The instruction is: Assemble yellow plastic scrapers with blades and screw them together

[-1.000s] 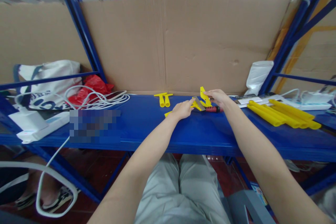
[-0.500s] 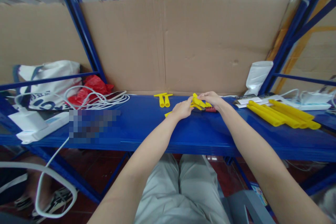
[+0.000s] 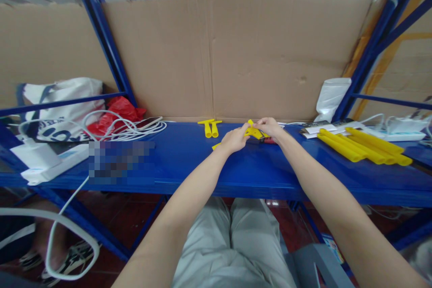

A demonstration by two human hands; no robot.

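My left hand (image 3: 235, 139) is closed on the left side of a yellow plastic piece (image 3: 255, 133), with the fingertips partly hidden. From the other side, the fingers of my right hand (image 3: 270, 128) pinch the same piece near its top. Beneath my right hand, a tool with a red handle (image 3: 269, 141) lies on the blue shelf (image 3: 189, 162); its other end is mostly covered. Another yellow bit (image 3: 215, 146) pokes out beside my left wrist, largely hidden. Two yellow T-shaped tube pieces (image 3: 211, 128) sit behind my left hand.
Several long yellow tubes (image 3: 364, 147) lie at the right, beside flat white boxes (image 3: 317, 128). Coiled white cable (image 3: 135, 129), a red plastic bag (image 3: 119, 114) and a white cloth bag (image 3: 67, 108) crowd the left. Cardboard (image 3: 256, 58) walls the back.
The yellow piece has turned slightly and sits a little lower between my fingers. My right hand has shifted slightly left. The other things have stayed put.
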